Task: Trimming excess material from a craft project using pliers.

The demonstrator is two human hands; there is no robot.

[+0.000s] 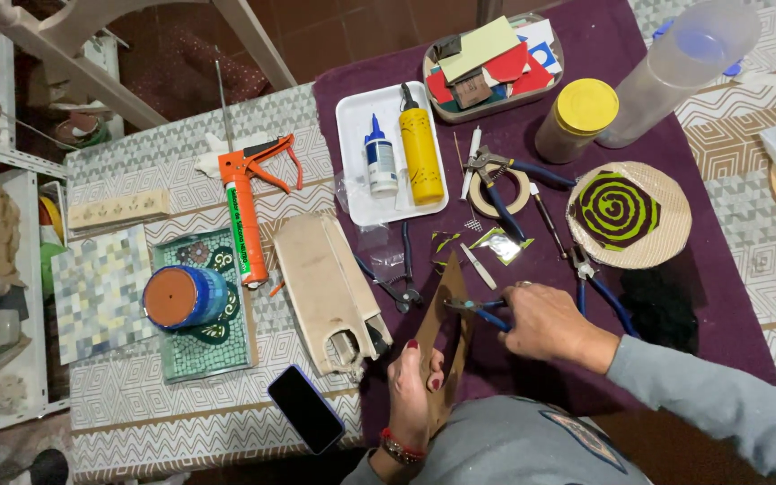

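Observation:
My left hand point(411, 388) holds a brown triangular piece of cardboard point(452, 296) upright by its lower edge. My right hand point(545, 321) grips blue-handled pliers point(478, 308) whose jaws bite the cardboard's right edge. Both hands work over a purple cloth point(514, 359) near the table's front edge.
Around the hands lie more pliers point(596, 289), a tape roll point(499, 190), a round woven mat with a green spiral point(628, 214), a white tray with glue bottles point(392, 153), an orange caulking gun point(246, 211), a beige pouch point(330, 292), a phone point(305, 409) and a blue pot on a mosaic tile point(186, 296).

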